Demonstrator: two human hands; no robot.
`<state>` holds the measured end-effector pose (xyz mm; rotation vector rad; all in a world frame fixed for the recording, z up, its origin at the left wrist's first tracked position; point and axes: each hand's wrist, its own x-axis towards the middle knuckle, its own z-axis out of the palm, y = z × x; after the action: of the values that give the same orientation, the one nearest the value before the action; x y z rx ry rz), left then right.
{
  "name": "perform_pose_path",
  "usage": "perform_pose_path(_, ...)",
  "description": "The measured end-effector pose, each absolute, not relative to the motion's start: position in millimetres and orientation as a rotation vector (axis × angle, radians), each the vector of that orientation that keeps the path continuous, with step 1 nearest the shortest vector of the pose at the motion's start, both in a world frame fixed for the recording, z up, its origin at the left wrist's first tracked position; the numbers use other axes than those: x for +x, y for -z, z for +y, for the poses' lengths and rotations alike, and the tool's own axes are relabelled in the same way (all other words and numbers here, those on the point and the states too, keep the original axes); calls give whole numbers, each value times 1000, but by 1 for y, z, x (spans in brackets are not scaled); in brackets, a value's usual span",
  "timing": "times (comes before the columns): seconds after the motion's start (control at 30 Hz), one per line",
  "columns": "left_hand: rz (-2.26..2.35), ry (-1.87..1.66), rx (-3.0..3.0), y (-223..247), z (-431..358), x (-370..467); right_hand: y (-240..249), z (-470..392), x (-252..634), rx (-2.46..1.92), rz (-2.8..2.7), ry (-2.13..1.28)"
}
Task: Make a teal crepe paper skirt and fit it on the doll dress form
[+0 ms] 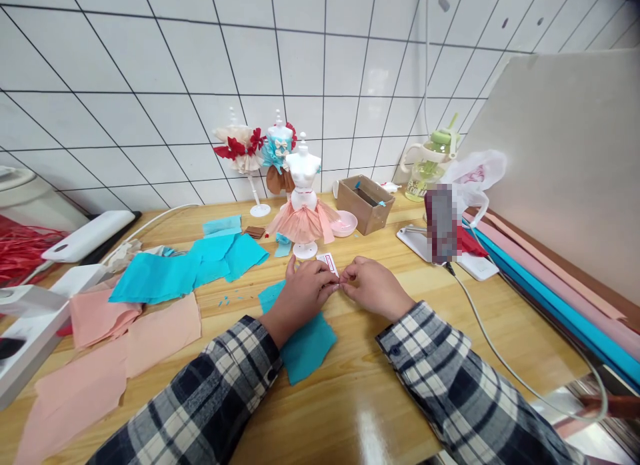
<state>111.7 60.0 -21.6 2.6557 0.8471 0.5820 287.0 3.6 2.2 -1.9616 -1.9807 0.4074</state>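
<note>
My left hand [304, 293] and my right hand [373, 286] meet at the fingertips over the middle of the table. Both are closed in a pinch; what lies between the fingers is too small to make out. Just behind them is a small white card with red marks [327, 262]. A turquoise paper piece [310, 348] lies partly under my left hand and wrist. Beyond the hands stands a white mini dress form [303, 168] wearing a peach paper skirt [303, 222].
Two decorated dress forms [247, 155] [278, 152], a cardboard box [365, 205] and a pink bowl [345, 223] stand behind. Turquoise sheets [155, 277] and peach sheets [165, 335] lie left. On the right are a phone on a stand [441, 225], a cable and a bottle [427, 162].
</note>
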Motion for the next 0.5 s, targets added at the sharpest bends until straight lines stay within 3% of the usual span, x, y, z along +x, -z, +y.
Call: perform_pose_path(0.5, 944, -598, 2451, 21, 60, 113, -6, -4, 270, -2018, -2190, -29)
